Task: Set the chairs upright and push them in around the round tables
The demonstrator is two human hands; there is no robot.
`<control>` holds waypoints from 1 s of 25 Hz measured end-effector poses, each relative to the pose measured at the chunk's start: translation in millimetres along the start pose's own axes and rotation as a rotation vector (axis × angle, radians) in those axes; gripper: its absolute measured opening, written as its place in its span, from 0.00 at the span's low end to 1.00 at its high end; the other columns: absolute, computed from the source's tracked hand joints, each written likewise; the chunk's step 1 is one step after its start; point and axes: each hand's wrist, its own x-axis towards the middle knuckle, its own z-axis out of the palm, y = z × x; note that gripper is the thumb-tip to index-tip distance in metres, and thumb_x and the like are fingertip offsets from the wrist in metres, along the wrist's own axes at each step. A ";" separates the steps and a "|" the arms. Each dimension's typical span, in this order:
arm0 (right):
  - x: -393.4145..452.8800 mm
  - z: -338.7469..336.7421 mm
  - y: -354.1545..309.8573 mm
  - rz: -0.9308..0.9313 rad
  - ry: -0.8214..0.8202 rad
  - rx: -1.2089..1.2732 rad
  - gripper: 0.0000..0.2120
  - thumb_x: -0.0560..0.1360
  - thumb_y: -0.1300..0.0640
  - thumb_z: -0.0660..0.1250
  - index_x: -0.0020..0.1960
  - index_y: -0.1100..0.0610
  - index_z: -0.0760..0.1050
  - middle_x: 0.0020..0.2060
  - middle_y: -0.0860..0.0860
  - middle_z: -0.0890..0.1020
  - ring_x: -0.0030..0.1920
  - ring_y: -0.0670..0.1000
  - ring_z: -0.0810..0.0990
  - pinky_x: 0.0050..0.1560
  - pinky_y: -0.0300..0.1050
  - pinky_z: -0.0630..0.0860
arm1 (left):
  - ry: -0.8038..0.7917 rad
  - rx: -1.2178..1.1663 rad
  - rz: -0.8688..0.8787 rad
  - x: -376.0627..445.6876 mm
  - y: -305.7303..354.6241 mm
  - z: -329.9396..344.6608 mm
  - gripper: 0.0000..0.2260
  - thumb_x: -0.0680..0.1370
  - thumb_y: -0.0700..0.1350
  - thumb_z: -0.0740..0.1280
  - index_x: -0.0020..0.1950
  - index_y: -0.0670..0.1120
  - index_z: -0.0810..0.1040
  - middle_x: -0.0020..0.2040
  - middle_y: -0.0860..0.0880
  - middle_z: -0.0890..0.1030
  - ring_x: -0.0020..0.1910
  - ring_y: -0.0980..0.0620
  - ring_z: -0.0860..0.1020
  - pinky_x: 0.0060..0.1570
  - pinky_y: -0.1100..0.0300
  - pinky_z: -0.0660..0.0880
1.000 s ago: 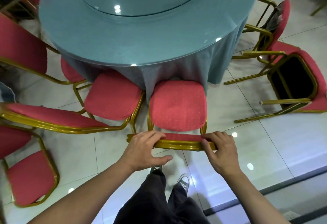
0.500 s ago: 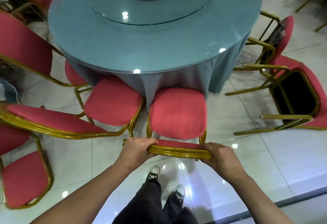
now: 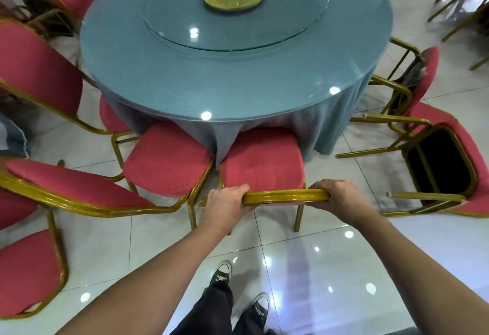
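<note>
A red-cushioned chair (image 3: 260, 165) with a gold frame stands upright in front of me, its seat front under the blue cloth of the round table (image 3: 232, 75). My left hand (image 3: 227, 203) grips the left end of its gold backrest top rail. My right hand (image 3: 338, 198) grips the right end of the same rail. At the right, two more red chairs lie tipped over on the floor, one (image 3: 444, 168) showing its black underside and one (image 3: 420, 75) behind it.
Another upright red chair (image 3: 166, 160) stands pushed in just left of mine, almost touching it. More red chairs (image 3: 39, 70) crowd the left side. A glass turntable (image 3: 235, 9) with a gold hub sits on the table. My shoes (image 3: 221, 275) stand on glossy white tiles.
Both hands went from resting on the backrest rail to gripping it at its ends. The chair has slid further under the tablecloth, and the view has tilted up over the table.
</note>
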 end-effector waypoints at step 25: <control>19.7 -11.4 6.0 0.044 0.071 -0.053 0.20 0.75 0.44 0.73 0.63 0.46 0.73 0.51 0.45 0.77 0.53 0.52 0.74 0.56 0.51 0.68 | -0.035 0.013 -0.159 37.0 26.7 9.9 0.18 0.74 0.69 0.67 0.47 0.55 0.77 0.41 0.56 0.80 0.45 0.51 0.81 0.46 0.51 0.78</control>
